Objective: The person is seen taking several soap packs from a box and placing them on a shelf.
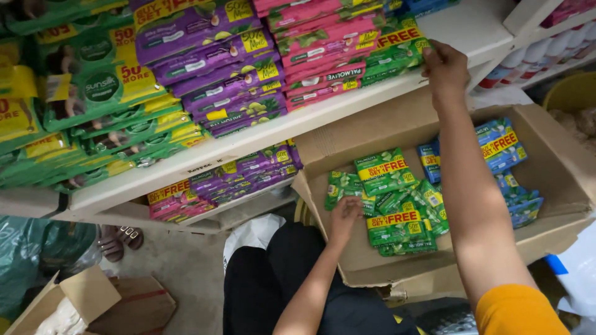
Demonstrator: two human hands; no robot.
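Down by the shelves, a person crouches with a cardboard box (372, 133) tilted open before them. Their left hand (343, 214) reaches into the box and rests, fingers curled, on a green packet (342, 184) at the left end of a loose heap; whether it grips the packet or only touches it I cannot tell. Just beside it lie more green packets (400, 226), overlapping one another, each with a yellow and red banner across it. Toward the right wall of the box sits a smaller cluster of blue packets (503, 146), some flat, some on edge.

Their right arm, in an orange sleeve (515, 310), stretches up across the box to the white shelf (261, 133) above. The right hand (446, 65) closes its fingers on the edge of the green stack (397, 53) lying at the right end of that shelf's row, thumb and fingers pinching the topmost packets.

Left of the green stack stands a pile of pink packets (323, 46), then purple packets (217, 68), then green and yellow sachets (99, 93) sloping down at the far left. A lower shelf holds more pink and purple packs (217, 183). On the floor, a pair of sandals (121, 239) lies near another cardboard box (81, 301) and a green plastic bag (25, 254).
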